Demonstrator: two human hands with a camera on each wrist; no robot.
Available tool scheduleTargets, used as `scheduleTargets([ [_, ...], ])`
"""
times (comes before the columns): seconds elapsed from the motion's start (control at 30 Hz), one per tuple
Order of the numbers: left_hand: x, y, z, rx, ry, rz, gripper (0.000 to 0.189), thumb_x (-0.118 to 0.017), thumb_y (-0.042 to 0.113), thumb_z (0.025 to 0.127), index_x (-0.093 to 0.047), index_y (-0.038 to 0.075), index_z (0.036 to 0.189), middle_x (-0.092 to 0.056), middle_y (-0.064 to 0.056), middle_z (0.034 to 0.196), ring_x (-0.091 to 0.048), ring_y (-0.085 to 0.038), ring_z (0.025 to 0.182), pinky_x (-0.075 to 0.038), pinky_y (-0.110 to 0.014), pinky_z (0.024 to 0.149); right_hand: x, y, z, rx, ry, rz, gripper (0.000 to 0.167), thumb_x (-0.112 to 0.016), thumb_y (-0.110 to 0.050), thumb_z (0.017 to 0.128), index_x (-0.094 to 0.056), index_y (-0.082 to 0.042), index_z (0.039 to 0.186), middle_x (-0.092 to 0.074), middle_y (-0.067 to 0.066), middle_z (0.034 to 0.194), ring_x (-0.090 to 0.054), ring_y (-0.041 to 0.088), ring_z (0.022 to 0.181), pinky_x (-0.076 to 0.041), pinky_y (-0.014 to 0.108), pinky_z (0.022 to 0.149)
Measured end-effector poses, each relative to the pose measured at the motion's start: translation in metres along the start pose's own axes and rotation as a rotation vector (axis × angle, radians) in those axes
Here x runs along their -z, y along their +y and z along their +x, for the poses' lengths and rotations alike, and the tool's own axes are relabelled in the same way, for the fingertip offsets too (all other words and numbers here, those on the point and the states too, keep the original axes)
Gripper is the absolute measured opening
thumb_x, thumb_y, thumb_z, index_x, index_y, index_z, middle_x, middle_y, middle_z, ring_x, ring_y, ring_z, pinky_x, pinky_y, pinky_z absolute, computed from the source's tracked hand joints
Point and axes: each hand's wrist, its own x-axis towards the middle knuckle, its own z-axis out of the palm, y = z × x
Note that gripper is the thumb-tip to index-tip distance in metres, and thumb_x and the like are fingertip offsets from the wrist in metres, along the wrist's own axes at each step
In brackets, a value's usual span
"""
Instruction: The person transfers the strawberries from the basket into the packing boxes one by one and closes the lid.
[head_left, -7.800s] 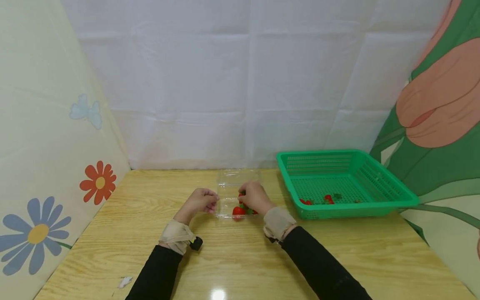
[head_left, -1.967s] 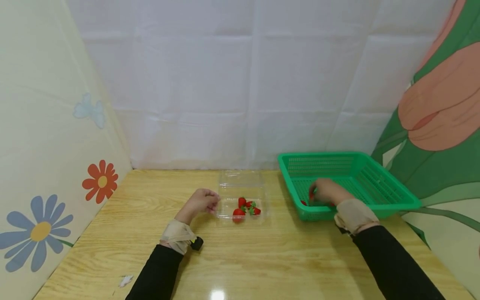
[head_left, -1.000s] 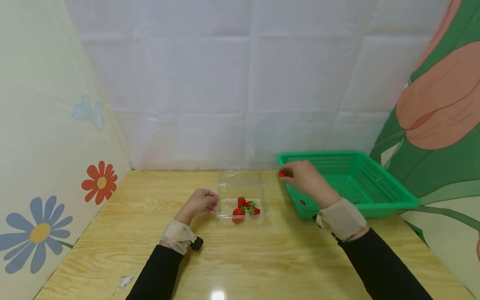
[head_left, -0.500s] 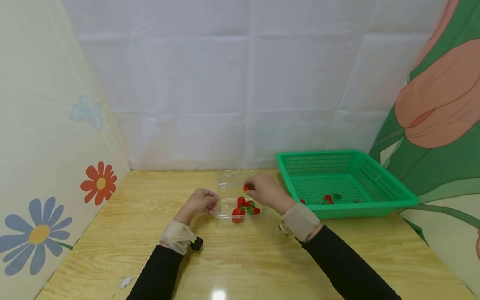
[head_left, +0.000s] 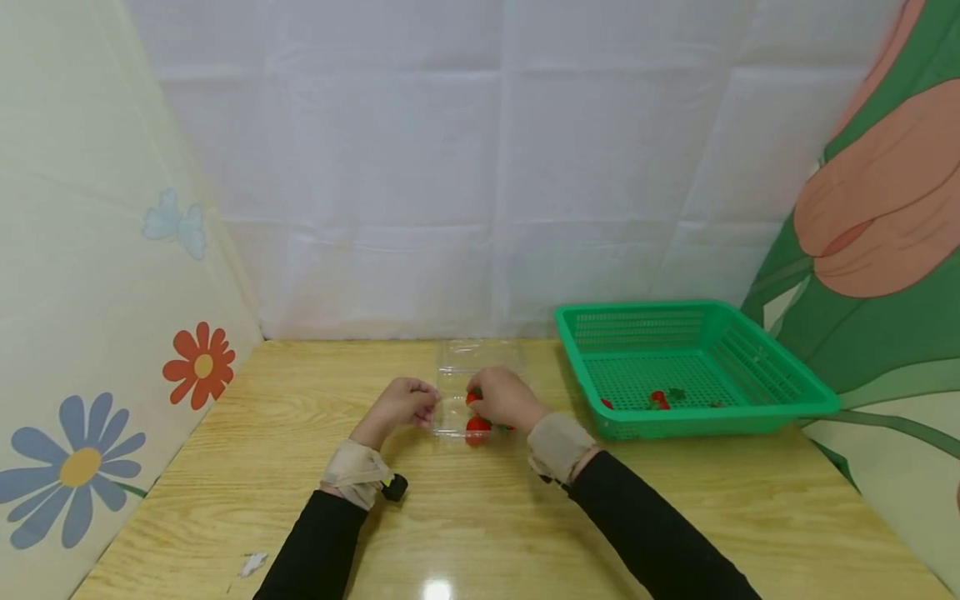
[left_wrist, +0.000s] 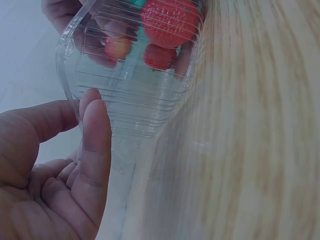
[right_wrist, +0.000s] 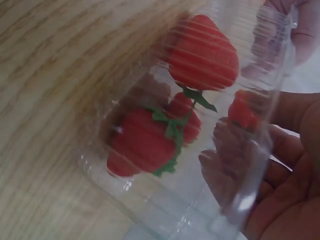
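Note:
A clear plastic clamshell box (head_left: 452, 414) stands mid-table with its lid (head_left: 480, 357) folded back towards the wall. At its left side my left hand (head_left: 401, 406) pinches the rim between thumb and finger, plain in the left wrist view. My right hand (head_left: 506, 397) reaches over the box and holds a small strawberry (right_wrist: 243, 110) in its fingertips, just inside the far rim. Several strawberries lie in the box; a large one (head_left: 477, 430) is near the front wall, and others with green leaves (right_wrist: 142, 142) show through the plastic in the right wrist view. My right hand partly hides them from the head view.
A green mesh basket (head_left: 708, 411) sits right of the box, with a few strawberries (head_left: 659, 400) near its front side. White cloth (head_left: 375, 192) hangs behind the wooden table (head_left: 465, 517). A small white scrap (head_left: 253, 564) lies at the front left.
My right hand took a strawberry from the green basket and carried it left, then down over the box. The left hand has stayed on the box's rim.

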Motion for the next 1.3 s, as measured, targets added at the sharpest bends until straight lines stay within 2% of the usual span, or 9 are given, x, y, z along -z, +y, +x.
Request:
scheduleTargets([
  [0.33, 0.0, 0.0, 0.001, 0.009, 0.008, 0.001, 0.017, -0.057, 0.004, 0.1, -0.063, -0.01, 0.107, -0.059, -0.004, 0.068, -0.058, -0.01, 0.057, -0.055, -0.022, 0.053, -0.013, -0.002, 0.007, -0.021, -0.028, -0.023, 0.019, -0.078, -0.011, 0.086, -0.077, -0.002, 0.103, -0.073, 0.008, 0.099, -0.065, 0.023, 0.093, -0.054, 0.038, 0.091],
  [0.43, 0.0, 0.001, 0.001, 0.011, 0.01, 0.001, 0.017, -0.056, 0.004, 0.101, -0.062, -0.011, 0.107, -0.059, -0.004, 0.068, -0.057, -0.01, 0.057, -0.054, -0.022, 0.054, -0.014, -0.004, 0.008, -0.028, -0.022, -0.035, 0.016, -0.078, -0.011, 0.085, -0.077, -0.003, 0.098, -0.073, 0.006, 0.094, -0.064, 0.021, 0.086, -0.055, 0.036, 0.086],
  [0.6, 0.001, 0.001, 0.0, 0.016, 0.02, 0.01, 0.017, -0.056, 0.005, 0.101, -0.063, -0.01, 0.108, -0.06, -0.005, 0.069, -0.058, -0.011, 0.057, -0.055, -0.022, 0.054, -0.015, -0.007, 0.011, -0.047, -0.01, -0.068, 0.002, -0.075, -0.01, 0.082, -0.075, -0.008, 0.081, -0.068, 0.001, 0.078, -0.057, 0.017, 0.07, -0.051, 0.032, 0.068],
  [0.73, 0.001, 0.001, -0.001, 0.016, 0.023, 0.013, 0.018, -0.056, 0.005, 0.101, -0.064, -0.01, 0.107, -0.06, -0.006, 0.07, -0.058, -0.012, 0.058, -0.054, -0.022, 0.054, -0.017, -0.011, 0.011, -0.084, -0.015, -0.068, 0.013, -0.074, -0.007, 0.08, -0.068, -0.011, 0.069, -0.061, -0.001, 0.068, -0.051, 0.016, 0.063, -0.044, 0.03, 0.057],
  [0.87, -0.001, 0.0, -0.001, 0.02, 0.018, 0.013, 0.019, -0.056, 0.005, 0.102, -0.064, -0.01, 0.109, -0.061, -0.006, 0.071, -0.059, -0.012, 0.059, -0.055, -0.022, 0.054, -0.021, -0.012, 0.011, -0.099, -0.027, -0.089, 0.03, -0.071, -0.005, 0.077, -0.053, -0.015, 0.055, -0.048, -0.004, 0.057, -0.043, 0.015, 0.056, -0.034, 0.028, 0.049],
  [1.0, -0.001, 0.0, -0.002, 0.015, 0.018, 0.02, 0.019, -0.056, 0.006, 0.102, -0.064, -0.01, 0.109, -0.061, -0.006, 0.07, -0.059, -0.012, 0.058, -0.055, -0.023, 0.054, -0.024, -0.012, 0.013, -0.097, -0.044, -0.115, 0.043, -0.069, -0.004, 0.078, -0.04, -0.018, 0.05, -0.033, -0.005, 0.05, -0.031, 0.015, 0.051, -0.025, 0.028, 0.047],
  [1.13, -0.001, 0.0, -0.001, 0.009, 0.019, 0.024, 0.019, -0.056, 0.006, 0.101, -0.064, -0.009, 0.109, -0.061, -0.006, 0.07, -0.059, -0.012, 0.059, -0.055, -0.023, 0.055, -0.026, -0.012, 0.015, -0.088, -0.055, -0.137, 0.045, -0.068, -0.003, 0.08, -0.038, -0.017, 0.05, -0.03, -0.004, 0.05, -0.028, 0.016, 0.052, -0.023, 0.029, 0.048],
  [1.3, 0.001, 0.0, -0.001, 0.013, 0.021, 0.028, 0.019, -0.056, 0.006, 0.102, -0.064, -0.01, 0.109, -0.061, -0.006, 0.071, -0.059, -0.012, 0.059, -0.055, -0.023, 0.055, -0.028, -0.012, 0.018, -0.077, -0.062, -0.158, 0.044, -0.068, -0.003, 0.081, -0.04, -0.017, 0.049, -0.036, -0.005, 0.049, -0.035, 0.015, 0.05, -0.029, 0.026, 0.046],
])
